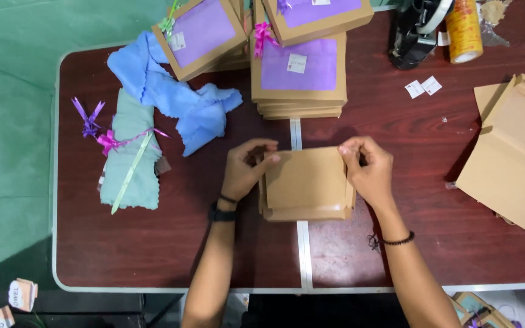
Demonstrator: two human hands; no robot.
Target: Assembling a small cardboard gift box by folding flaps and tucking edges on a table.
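A flat brown cardboard box [306,184] lies on the dark red table [153,243], near the middle. My left hand [244,169] grips its left edge, thumb on top at the upper left corner. My right hand [369,170] grips its right edge, fingers curled over the upper right corner. A black watch sits on my left wrist and a black band on my right wrist.
Behind the box stand stacks of finished brown boxes with purple windows [301,76] and ribbon bows. A blue cloth [177,97] and a folded green cloth [132,152] tied with ribbon lie to the left. Unfolded cardboard [508,158] lies to the right; a tape dispenser [417,30] and tape roll [464,30] at the back.
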